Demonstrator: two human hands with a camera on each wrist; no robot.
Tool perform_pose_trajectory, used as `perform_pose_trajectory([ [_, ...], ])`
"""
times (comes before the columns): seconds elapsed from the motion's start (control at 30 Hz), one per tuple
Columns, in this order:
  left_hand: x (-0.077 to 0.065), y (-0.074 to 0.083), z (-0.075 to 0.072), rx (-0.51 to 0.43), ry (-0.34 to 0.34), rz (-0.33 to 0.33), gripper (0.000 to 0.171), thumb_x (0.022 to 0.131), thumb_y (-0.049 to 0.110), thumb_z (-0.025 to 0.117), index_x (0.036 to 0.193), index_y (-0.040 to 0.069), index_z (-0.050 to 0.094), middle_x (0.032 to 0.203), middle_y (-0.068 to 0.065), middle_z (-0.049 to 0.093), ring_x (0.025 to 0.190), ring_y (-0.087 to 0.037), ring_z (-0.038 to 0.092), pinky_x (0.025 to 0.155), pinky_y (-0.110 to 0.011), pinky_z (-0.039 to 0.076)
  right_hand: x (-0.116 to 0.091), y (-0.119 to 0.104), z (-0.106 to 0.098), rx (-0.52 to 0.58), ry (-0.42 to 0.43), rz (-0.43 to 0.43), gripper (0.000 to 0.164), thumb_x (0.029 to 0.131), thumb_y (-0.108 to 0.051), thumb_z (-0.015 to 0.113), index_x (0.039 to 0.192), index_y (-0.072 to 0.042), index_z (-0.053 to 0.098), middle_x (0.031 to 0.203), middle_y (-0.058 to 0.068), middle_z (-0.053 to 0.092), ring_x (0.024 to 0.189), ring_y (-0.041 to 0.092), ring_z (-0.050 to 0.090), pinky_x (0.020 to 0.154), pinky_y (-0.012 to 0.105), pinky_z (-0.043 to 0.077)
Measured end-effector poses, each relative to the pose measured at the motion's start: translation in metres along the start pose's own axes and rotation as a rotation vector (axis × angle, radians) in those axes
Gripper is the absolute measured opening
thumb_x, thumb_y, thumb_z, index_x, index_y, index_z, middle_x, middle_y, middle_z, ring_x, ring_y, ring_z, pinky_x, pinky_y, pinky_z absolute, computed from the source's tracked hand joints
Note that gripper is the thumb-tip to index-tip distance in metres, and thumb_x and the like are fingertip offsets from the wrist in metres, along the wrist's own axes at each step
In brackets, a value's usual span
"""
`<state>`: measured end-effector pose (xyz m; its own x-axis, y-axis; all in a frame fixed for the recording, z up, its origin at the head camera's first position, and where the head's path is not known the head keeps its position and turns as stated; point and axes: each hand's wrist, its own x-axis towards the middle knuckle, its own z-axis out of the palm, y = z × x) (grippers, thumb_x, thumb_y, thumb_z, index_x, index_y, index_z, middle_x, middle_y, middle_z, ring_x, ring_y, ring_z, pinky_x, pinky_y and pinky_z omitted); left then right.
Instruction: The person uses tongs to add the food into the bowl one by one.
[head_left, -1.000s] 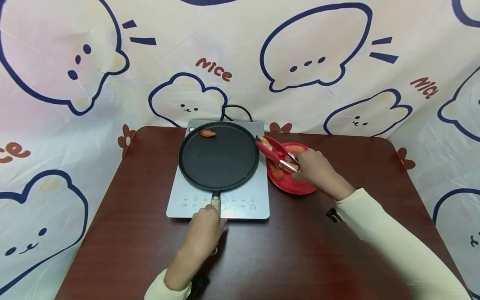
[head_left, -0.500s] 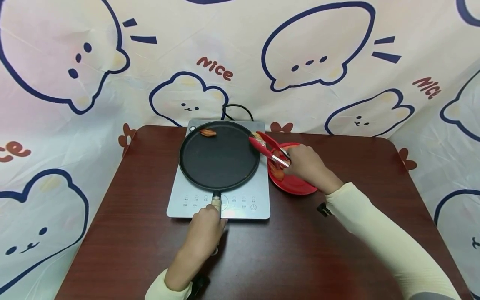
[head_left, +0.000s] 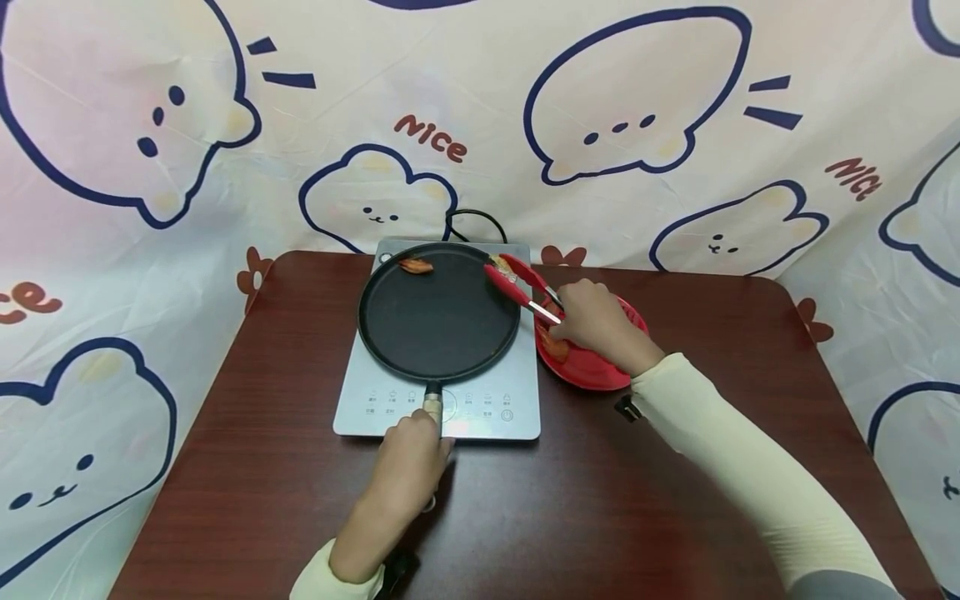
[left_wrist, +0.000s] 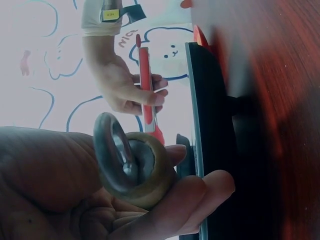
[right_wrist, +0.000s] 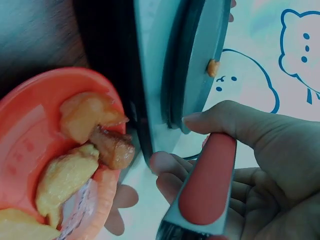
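Note:
My left hand [head_left: 408, 467] grips the handle [head_left: 432, 402] of a flat black frying pan [head_left: 438, 325]; its ringed end [left_wrist: 145, 170] shows in the left wrist view. One brown piece of food [head_left: 416, 266] lies near the pan's upper left rim. My right hand [head_left: 596, 321] holds red-and-silver tongs [head_left: 517, 287], whose tips overlap the pan's upper right rim. A yellowish piece of food [head_left: 501, 263] shows at those tips. Beneath the right hand is a red plate [head_left: 596, 377]. In the right wrist view, it bears a yellow piece [right_wrist: 67, 177], a brown piece [right_wrist: 112, 149] and other food.
Under the pan is a silver induction cooker [head_left: 517, 417] with a touch panel at its front. Its black cord [head_left: 480, 215] loops at the back. The dark wooden table [head_left: 247, 467] ends against a cartoon-printed cloth [head_left: 480, 75].
The right hand and tongs have moved left from over the red plate, bringing the yellowish food to the pan's rim. The left hand and the pan stay where they were.

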<state>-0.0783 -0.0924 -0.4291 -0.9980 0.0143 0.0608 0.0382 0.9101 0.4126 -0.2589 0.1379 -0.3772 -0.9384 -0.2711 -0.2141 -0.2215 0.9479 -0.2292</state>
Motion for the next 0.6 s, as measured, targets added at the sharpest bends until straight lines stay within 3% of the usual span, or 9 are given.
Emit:
perform_pose_trajectory([
  [0.17,0.000,-0.001,0.000,-0.013,0.001,-0.018,0.028,0.075,0.013,0.080,0.075,-0.006,0.060,0.065,-0.016,0.061,0.056,-0.030,0.063,0.047,-0.038,0.048,0.005,-0.008,-0.001,0.018,-0.017,-0.029,0.028,0.070,-0.025,0.082,0.083,-0.008,0.064,0.062,0.005,0.060,0.056,0.021,0.056,0.050,0.026,0.049],
  [0.33,0.000,-0.001,0.000,-0.011,0.005,-0.017,0.027,0.075,0.012,0.079,0.074,-0.006,0.059,0.065,-0.016,0.061,0.055,-0.030,0.063,0.046,-0.037,0.048,0.010,-0.014,-0.001,-0.006,-0.031,-0.002,0.024,0.071,-0.022,0.080,0.083,-0.008,0.065,0.063,0.005,0.061,0.058,0.022,0.057,0.047,0.027,0.048],
  [0.6,-0.001,0.000,-0.001,-0.011,-0.001,-0.022,0.027,0.076,0.013,0.079,0.076,-0.006,0.060,0.067,-0.016,0.062,0.056,-0.031,0.064,0.047,-0.038,0.049,0.019,-0.021,0.002,-0.053,-0.038,-0.023,0.032,0.073,-0.026,0.081,0.093,-0.006,0.067,0.069,0.006,0.064,0.064,0.021,0.060,0.054,0.029,0.052],
])
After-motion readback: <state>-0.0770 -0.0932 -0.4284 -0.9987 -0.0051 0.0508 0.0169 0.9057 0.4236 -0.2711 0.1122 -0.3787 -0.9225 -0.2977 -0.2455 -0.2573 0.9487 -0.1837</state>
